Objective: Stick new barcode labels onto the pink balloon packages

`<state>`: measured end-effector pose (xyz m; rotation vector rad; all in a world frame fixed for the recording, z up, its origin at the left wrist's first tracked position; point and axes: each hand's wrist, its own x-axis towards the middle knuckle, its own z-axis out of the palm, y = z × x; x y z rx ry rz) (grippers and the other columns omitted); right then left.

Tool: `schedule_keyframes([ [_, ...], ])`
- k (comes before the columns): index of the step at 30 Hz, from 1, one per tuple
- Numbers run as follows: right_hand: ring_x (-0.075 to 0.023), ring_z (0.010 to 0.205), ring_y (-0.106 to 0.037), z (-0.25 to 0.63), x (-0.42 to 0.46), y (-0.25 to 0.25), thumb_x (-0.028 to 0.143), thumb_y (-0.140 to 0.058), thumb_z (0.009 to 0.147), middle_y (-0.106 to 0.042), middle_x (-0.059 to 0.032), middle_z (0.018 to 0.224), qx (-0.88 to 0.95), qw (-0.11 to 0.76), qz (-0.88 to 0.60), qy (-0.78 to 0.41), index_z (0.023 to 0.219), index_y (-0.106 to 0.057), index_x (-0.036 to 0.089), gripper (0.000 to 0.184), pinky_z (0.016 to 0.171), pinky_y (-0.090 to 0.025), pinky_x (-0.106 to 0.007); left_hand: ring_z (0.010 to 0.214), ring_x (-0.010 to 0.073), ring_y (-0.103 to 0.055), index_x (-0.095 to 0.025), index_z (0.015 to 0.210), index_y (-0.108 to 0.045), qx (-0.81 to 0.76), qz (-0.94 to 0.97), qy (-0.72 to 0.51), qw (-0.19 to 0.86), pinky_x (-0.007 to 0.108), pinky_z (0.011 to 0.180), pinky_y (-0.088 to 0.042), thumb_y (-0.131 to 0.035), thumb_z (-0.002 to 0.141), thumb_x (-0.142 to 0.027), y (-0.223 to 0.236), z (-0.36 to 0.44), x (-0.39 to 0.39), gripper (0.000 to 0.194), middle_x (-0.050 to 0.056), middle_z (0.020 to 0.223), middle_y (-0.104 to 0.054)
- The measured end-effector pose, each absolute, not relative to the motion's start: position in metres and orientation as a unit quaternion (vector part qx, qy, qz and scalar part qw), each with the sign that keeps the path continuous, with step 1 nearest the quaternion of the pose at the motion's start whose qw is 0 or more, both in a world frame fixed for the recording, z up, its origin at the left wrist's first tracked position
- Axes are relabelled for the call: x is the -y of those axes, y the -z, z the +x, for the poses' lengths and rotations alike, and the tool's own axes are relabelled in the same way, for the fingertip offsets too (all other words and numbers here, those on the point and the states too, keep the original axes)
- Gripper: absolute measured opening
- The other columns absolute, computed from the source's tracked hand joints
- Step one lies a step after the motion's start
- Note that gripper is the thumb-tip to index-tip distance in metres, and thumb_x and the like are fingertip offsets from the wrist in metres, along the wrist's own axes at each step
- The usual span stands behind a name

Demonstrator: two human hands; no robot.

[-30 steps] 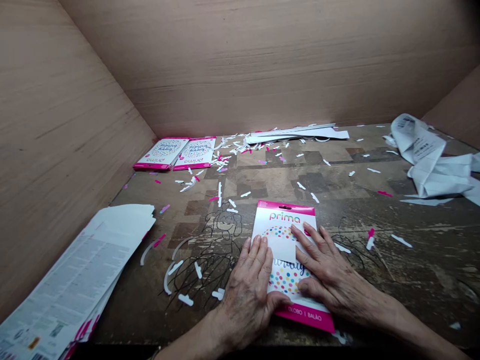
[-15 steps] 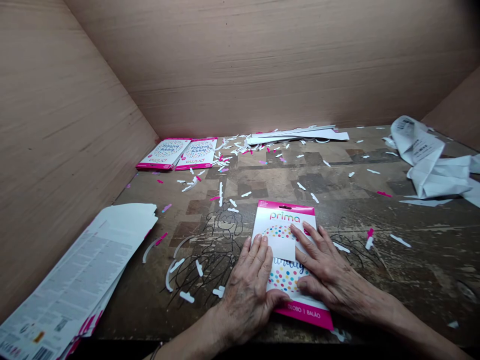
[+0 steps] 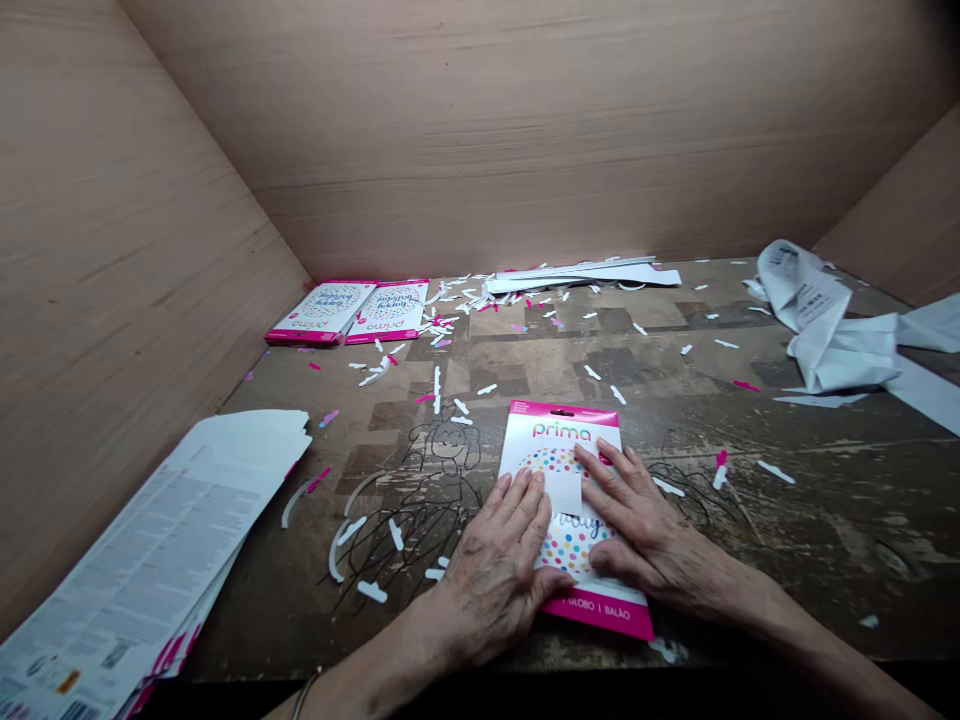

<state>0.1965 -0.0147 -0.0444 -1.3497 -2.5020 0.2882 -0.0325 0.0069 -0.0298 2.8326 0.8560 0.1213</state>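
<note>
A white and pink balloon packet [image 3: 574, 555] printed with "prima" and coloured dots lies on the worktable in front of me. Across its middle sits a small blank white piece of paper [image 3: 564, 493], covering part of the lettering. My left hand [image 3: 506, 560] rests flat on the packet's left side, its fingertips at the paper's left edge. On the right side my right hand [image 3: 637, 515] lies with fingers spread, the fingertips by the paper's right edge. Both hands press down from above and neither grasps anything.
A stack of printed cards [image 3: 165, 540] lies at the left. More balloon packets [image 3: 322, 310] are piled in the far left corner. White strips [image 3: 585, 275] lie along the back wall, crumpled white paper [image 3: 817, 320] at the right. Small punched scraps [image 3: 371, 591] litter the wooden table [image 3: 540, 360].
The view has shifted slightly. My right hand's fingers have moved a little closer to my left hand over the white paper. The packet stays beneath both hands.
</note>
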Motion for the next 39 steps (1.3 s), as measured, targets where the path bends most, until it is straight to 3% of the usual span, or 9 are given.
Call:
schedule_keyframes([
  [3, -0.0334, 0.133, -0.005, 0.202, 0.015, 0.043, 0.049, -0.04, 0.087, -0.015, -0.0156, 0.145, 0.863, 0.181, -0.468, -0.062, 0.138, -0.025, 0.013, 0.065, 0.103, -0.016, -0.059, 0.132, 0.0304, -0.017, -0.001, 0.129, -0.037, -0.292, 0.953, -0.041, 0.071, 0.048, 0.107, -0.027, -0.031, 0.087, -0.049, 0.03, -0.032, -0.008, 0.064, 0.022, 0.139, -0.033],
  [7, -0.0283, 0.133, -0.014, 0.201, 0.014, 0.037, 0.047, -0.037, 0.089, -0.037, -0.0058, 0.138, 0.893, 0.12, -0.427, -0.076, 0.136, -0.031, 0.021, 0.054, 0.104, 0.005, -0.059, 0.131, 0.0289, -0.023, -0.002, 0.129, -0.038, -0.278, 0.959, -0.054, 0.025, 0.046, 0.104, -0.032, -0.034, 0.087, -0.047, 0.033, -0.033, -0.011, 0.061, 0.02, 0.137, -0.036],
  [10, -0.0245, 0.131, -0.019, 0.193, 0.017, 0.028, 0.047, -0.034, 0.091, -0.042, -0.0042, 0.135, 0.88, 0.107, -0.446, -0.121, 0.133, -0.036, 0.02, 0.05, 0.105, 0.007, -0.055, 0.129, 0.0285, -0.03, -0.004, 0.127, -0.04, -0.251, 0.963, -0.089, -0.033, 0.045, 0.1, -0.037, -0.039, 0.086, -0.042, 0.041, -0.036, -0.014, 0.057, 0.02, 0.135, -0.039],
  [15, -0.0235, 0.131, -0.021, 0.207, 0.043, 0.001, 0.036, -0.038, 0.091, -0.041, -0.0073, 0.135, 0.844, 0.177, -0.504, -0.053, 0.127, -0.041, 0.013, 0.044, 0.108, -0.002, -0.052, 0.126, 0.0286, -0.035, -0.012, 0.135, -0.031, -0.216, 0.958, -0.166, -0.085, 0.046, 0.1, -0.037, -0.04, 0.084, -0.045, 0.06, -0.039, -0.033, 0.061, 0.016, 0.138, -0.037],
  [20, -0.0182, 0.099, -0.055, 0.275, 0.136, -0.002, 0.022, -0.047, 0.086, -0.061, -0.0061, 0.104, 0.538, 0.399, -0.736, 0.098, 0.1, -0.059, 0.018, 0.019, 0.09, -0.043, -0.033, 0.125, 0.0283, -0.038, -0.011, 0.14, -0.021, -0.181, 0.956, -0.208, -0.1, 0.042, 0.103, -0.033, -0.038, 0.084, -0.043, 0.065, -0.038, -0.043, 0.067, 0.015, 0.138, -0.037],
  [23, -0.0213, 0.077, -0.059, 0.329, 0.184, 0.027, 0.04, -0.054, 0.079, -0.063, -0.0077, 0.086, 0.308, 0.417, -0.842, 0.151, 0.081, -0.063, 0.018, 0.024, 0.072, -0.047, -0.035, 0.126, 0.0273, -0.036, -0.012, 0.14, -0.018, -0.177, 0.954, -0.224, -0.094, 0.041, 0.107, -0.027, -0.037, 0.084, -0.04, 0.07, -0.04, -0.044, 0.066, 0.013, 0.141, -0.032],
  [31, -0.022, 0.067, -0.061, 0.38, 0.191, 0.084, 0.059, -0.063, 0.061, -0.065, -0.0111, 0.074, 0.026, 0.57, -0.813, -0.111, 0.079, -0.065, 0.01, 0.052, 0.053, -0.048, -0.03, 0.126, 0.0293, -0.036, -0.018, 0.141, -0.015, -0.204, 0.957, -0.2, -0.053, 0.047, 0.104, -0.031, -0.038, 0.084, -0.038, 0.076, -0.044, -0.045, 0.065, 0.011, 0.141, -0.033],
  [37, -0.0203, 0.076, -0.055, 0.358, 0.201, 0.089, 0.051, -0.065, 0.064, -0.06, -0.0123, 0.095, 0.079, 0.529, -0.834, 0.133, 0.084, -0.065, 0.012, 0.044, 0.073, -0.045, -0.035, 0.126, 0.0279, -0.037, -0.019, 0.141, -0.014, -0.196, 0.957, -0.205, -0.059, 0.046, 0.101, -0.035, -0.038, 0.084, -0.039, 0.076, -0.043, -0.047, 0.065, 0.011, 0.141, -0.033],
  [39, -0.0198, 0.073, -0.056, 0.345, 0.203, 0.094, 0.048, -0.064, 0.066, -0.062, -0.0097, 0.087, 0.107, 0.546, -0.826, 0.089, 0.079, -0.066, 0.014, 0.037, 0.071, -0.046, -0.034, 0.127, 0.027, -0.035, -0.02, 0.141, -0.015, -0.197, 0.956, -0.212, -0.053, 0.046, 0.102, -0.034, -0.038, 0.083, -0.037, 0.081, -0.045, -0.049, 0.065, 0.009, 0.143, -0.031],
])
